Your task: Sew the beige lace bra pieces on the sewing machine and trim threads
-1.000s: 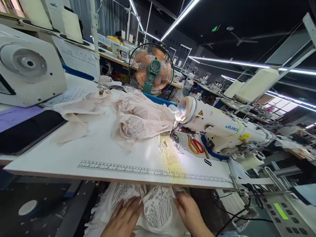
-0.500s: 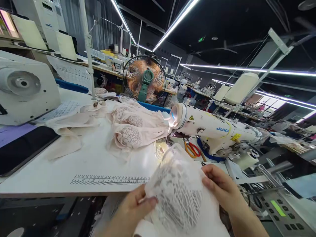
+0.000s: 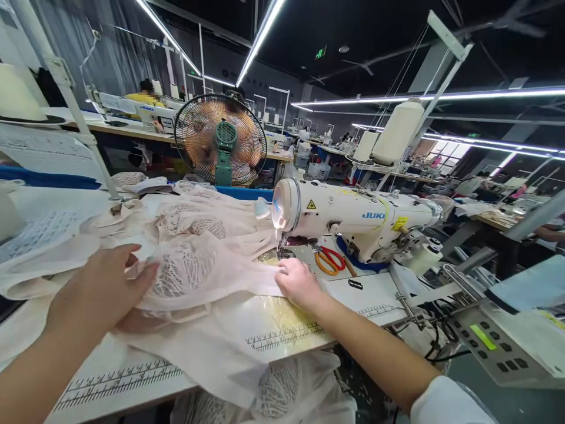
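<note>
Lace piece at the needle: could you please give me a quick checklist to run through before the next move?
1. Right hand holds the lace piece edge near the needle: ok.
2. Left hand rests flat on the piece: ok.
3. Edge under the presser foot: cannot tell.
4. Fingers clear of the needle: ok, though close.
5. Scissors clear of the fabric: ok.
6. Fabric lies smooth: not ok, bunched and hanging off the table.

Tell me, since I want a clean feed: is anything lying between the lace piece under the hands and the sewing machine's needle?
Nothing visible does. The right hand presses the lace piece flat with its edge right at the needle area of the sewing machine. The scissors lie beyond, to the right, beside the machine.
</note>
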A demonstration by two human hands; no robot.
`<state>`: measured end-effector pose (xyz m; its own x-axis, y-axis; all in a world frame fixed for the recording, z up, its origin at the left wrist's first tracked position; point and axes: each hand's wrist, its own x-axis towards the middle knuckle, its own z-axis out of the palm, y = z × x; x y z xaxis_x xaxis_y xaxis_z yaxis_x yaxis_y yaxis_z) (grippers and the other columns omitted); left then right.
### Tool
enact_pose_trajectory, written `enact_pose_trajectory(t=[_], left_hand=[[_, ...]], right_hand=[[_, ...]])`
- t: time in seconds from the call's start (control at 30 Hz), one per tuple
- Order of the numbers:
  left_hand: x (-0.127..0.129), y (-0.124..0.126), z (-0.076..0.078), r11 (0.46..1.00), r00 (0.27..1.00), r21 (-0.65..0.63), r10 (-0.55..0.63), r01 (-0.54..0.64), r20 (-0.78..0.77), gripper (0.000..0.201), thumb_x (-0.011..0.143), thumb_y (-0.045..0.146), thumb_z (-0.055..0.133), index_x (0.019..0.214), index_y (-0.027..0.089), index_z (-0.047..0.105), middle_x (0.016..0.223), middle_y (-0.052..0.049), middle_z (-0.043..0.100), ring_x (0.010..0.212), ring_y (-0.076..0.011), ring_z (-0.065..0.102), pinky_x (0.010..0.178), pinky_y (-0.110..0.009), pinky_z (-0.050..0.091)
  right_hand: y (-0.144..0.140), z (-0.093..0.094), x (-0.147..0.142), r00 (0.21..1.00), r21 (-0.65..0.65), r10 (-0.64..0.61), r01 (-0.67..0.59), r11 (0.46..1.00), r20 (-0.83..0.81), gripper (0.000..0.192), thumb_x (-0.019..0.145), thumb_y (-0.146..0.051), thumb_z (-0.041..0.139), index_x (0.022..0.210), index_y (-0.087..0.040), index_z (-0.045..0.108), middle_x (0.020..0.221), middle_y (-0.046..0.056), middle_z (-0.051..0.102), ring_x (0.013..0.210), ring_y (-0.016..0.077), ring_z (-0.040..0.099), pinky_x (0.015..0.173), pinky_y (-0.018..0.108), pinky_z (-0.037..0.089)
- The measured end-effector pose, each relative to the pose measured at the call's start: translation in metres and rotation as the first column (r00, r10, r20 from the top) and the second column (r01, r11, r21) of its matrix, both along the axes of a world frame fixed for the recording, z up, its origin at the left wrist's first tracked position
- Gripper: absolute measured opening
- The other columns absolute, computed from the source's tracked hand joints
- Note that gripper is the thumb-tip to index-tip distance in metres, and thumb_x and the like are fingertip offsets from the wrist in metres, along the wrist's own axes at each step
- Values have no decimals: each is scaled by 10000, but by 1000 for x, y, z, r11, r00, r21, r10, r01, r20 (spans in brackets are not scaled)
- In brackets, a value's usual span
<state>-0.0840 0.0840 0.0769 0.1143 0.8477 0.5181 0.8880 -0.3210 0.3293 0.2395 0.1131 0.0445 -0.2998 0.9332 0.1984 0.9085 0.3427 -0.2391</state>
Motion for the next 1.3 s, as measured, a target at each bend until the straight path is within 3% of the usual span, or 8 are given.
enact_pose_trajectory(t=[0.07, 0.13, 0.2, 0.23, 0.37, 0.6, 0.87, 1.3], left_hand=[[26, -3, 4, 973, 979, 192, 158, -131, -128, 437, 896, 284, 185, 1037, 213, 593, 920, 33, 694, 1147, -262, 527, 868, -533, 378], [66, -5, 3, 970, 977, 243, 43, 9, -208, 418, 850, 173, 223, 1039, 174, 596, 1013, -13, 675, 1082, -219, 566, 882, -434, 444], [109, -1, -2, 950, 896, 51, -272, 309, -351, 368, 801, 101, 313, 985, 160, 626, 1022, -61, 671, 947, -192, 618, 777, -331, 515], [128, 3, -7, 922, 843, -78, -378, 378, -384, 370, 808, 74, 331, 1021, 157, 622, 1029, -70, 668, 934, -190, 619, 755, -314, 521], [170, 30, -28, 863, 754, -249, -505, 439, -421, 258, 864, 159, 438, 1041, 130, 623, 1004, -91, 667, 920, -218, 607, 793, -343, 511], [173, 57, -40, 893, 775, -260, -447, 366, -446, 339, 891, 280, 443, 1156, 109, 569, 1216, -154, 581, 1081, -309, 535, 858, -448, 469], [182, 71, -33, 902, 780, -272, -428, 336, -456, 322, 893, 293, 426, 1087, 109, 605, 1050, -144, 624, 1018, -311, 558, 841, -454, 479], [182, 74, -42, 928, 799, -225, -372, 298, -473, 347, 876, 300, 457, 1124, 109, 606, 1084, -166, 615, 1020, -312, 570, 834, -453, 483]], right_hand=[[3, -3, -5, 999, 26, -9, 7, 1000, 50, 216, 879, -160, 444, 1024, -156, 603, 1056, 124, 606, 966, 234, 535, 826, 350, 424], [4, -6, -6, 993, 30, 31, -35, 999, 116, 188, 872, -128, 448, 904, -165, 629, 957, 115, 621, 907, 227, 540, 787, 343, 424], [3, -8, -5, 982, 29, 73, -79, 996, 174, 193, 867, -111, 452, 827, -165, 633, 886, 112, 622, 855, 225, 539, 743, 342, 424], [2, -9, -4, 977, 31, 85, -93, 995, 195, 198, 869, -108, 449, 820, -160, 634, 877, 115, 622, 839, 227, 538, 726, 343, 425], [-6, -9, 7, 966, 47, 126, -140, 989, 227, 170, 864, -120, 471, 898, -148, 635, 916, 113, 630, 833, 229, 532, 702, 342, 431], [-29, -22, 34, 976, 98, 177, -190, 977, 129, 119, 822, -149, 531, 887, -159, 629, 983, 80, 624, 867, 222, 518, 762, 345, 447], [-29, -39, 42, 934, 287, 337, -292, 912, -121, 154, 824, -134, 496, 912, -132, 623, 972, 107, 624, 863, 221, 524, 768, 337, 486], [-29, -38, 42, 898, 377, 412, -332, 865, -155, 188, 831, -120, 469, 909, -111, 640, 998, 116, 659, 857, 226, 547, 776, 353, 520]])
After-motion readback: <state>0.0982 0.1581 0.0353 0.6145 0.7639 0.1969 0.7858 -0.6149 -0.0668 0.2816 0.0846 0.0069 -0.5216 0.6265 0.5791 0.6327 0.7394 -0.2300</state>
